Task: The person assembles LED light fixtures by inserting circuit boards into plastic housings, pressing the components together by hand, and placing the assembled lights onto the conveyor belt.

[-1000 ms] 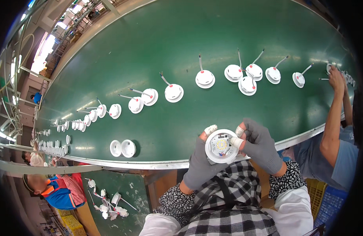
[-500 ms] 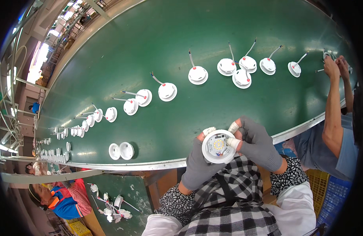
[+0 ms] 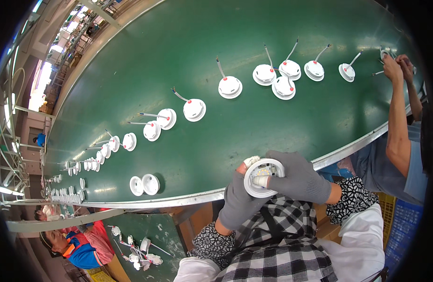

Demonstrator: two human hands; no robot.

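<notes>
My left hand [image 3: 242,192], in a grey glove with wrapped fingertips, grips a round white LED lamp housing [image 3: 249,187] by its left side. Inside the housing lies a circuit board [image 3: 263,172] with small yellow LEDs, open towards me. My right hand [image 3: 298,178], gloved alike, is closed at the housing's right side. Its wrapped thumb presses on the board and covers part of it. The right fingers behind the rim are largely hidden. Both hands are above the near edge of a green work surface [image 3: 202,155].
Several white lamp bodies [image 3: 194,110] with grey cables lie in a row along the surface. Two white ring-shaped parts [image 3: 151,184] lie left of my hands. A co-worker's hands [image 3: 398,68] work at the far right. Another person [image 3: 80,244] sits lower left near a side table [image 3: 155,230] with lamp parts.
My right hand has moved in against the housing, its thumb now lower on the board and its fingers closer to the rim. The whole view has shifted slightly.
</notes>
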